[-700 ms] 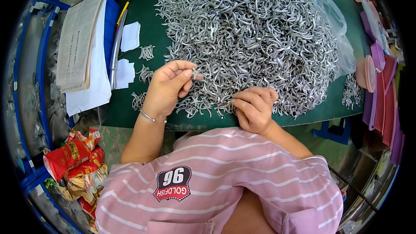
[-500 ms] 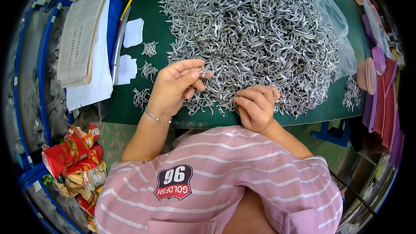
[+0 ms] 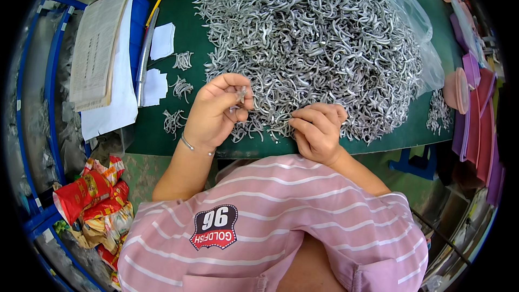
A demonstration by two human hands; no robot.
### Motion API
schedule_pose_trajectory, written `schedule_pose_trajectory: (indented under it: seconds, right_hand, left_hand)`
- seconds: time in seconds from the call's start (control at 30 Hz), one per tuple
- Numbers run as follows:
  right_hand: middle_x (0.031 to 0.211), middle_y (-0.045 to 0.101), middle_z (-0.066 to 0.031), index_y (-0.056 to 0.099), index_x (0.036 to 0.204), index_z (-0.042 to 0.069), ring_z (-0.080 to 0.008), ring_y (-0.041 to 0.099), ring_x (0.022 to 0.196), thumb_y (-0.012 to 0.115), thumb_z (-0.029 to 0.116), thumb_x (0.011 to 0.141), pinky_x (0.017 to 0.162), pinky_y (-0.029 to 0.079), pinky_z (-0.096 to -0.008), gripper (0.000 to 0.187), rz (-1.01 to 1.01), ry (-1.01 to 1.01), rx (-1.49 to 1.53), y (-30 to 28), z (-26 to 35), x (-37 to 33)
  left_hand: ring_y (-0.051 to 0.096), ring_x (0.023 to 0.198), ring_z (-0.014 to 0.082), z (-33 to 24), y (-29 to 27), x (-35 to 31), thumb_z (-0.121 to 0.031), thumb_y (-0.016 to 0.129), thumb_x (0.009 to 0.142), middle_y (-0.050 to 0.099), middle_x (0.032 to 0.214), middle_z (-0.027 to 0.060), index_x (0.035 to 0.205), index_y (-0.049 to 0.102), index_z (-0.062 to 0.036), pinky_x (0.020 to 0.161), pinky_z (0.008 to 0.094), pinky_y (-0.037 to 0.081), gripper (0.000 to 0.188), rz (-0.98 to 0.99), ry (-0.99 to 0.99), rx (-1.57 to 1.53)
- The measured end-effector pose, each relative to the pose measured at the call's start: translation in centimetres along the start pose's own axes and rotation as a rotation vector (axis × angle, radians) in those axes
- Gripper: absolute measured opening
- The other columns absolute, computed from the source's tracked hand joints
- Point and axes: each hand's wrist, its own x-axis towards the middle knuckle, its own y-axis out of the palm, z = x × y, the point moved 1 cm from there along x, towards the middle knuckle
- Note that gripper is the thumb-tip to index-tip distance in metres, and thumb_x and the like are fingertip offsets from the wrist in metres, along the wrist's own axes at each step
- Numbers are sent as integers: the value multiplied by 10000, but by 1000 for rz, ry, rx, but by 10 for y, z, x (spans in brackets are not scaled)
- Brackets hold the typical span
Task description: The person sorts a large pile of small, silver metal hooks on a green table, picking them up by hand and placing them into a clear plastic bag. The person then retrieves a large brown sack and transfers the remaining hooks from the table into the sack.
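Observation:
My left hand [image 3: 216, 111] is raised over the near left side of a big heap of small curved silver metal pieces [image 3: 308, 48]. Between its thumb and bent fingers it pinches a small star-shaped metal piece [image 3: 241, 95]. At the heap's near edge rests my right hand [image 3: 320, 132], with its fingers curled in and the thumb tucked under. Whatever those fingers may hold is hidden. Small separate clusters of curved pieces [image 3: 183, 87] lie on the green tabletop [image 3: 162, 143] to the left of my left hand.
Papers [image 3: 100, 48] lie over a blue tray [image 3: 138, 16] at the left, beside white slips [image 3: 162, 40]. Clear plastic sheeting [image 3: 419, 27] edges the heap. Another small pile [image 3: 439, 112] sits right, near pink and purple bins [image 3: 476, 113]. Red packets [image 3: 89, 192] are below left.
The fingers of my left hand have curled in more around the star-shaped piece, which now faces up more plainly. My right hand has hardly moved.

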Motion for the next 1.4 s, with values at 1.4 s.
schedule_pose_trajectory:
  seconds: [1.4]
  right_hand:
    - [828, 611, -83, 630, 867, 38, -250, 565, 696, 740, -27, 670, 599, 452, -326, 234, -38, 149, 225, -12, -4, 41]
  left_hand:
    - [627, 1046, 318, -2, 15, -8, 54, 528, 875, 613, 1119, 237, 1159, 550, 55, 835, 309, 569, 285, -144, 47, 100]
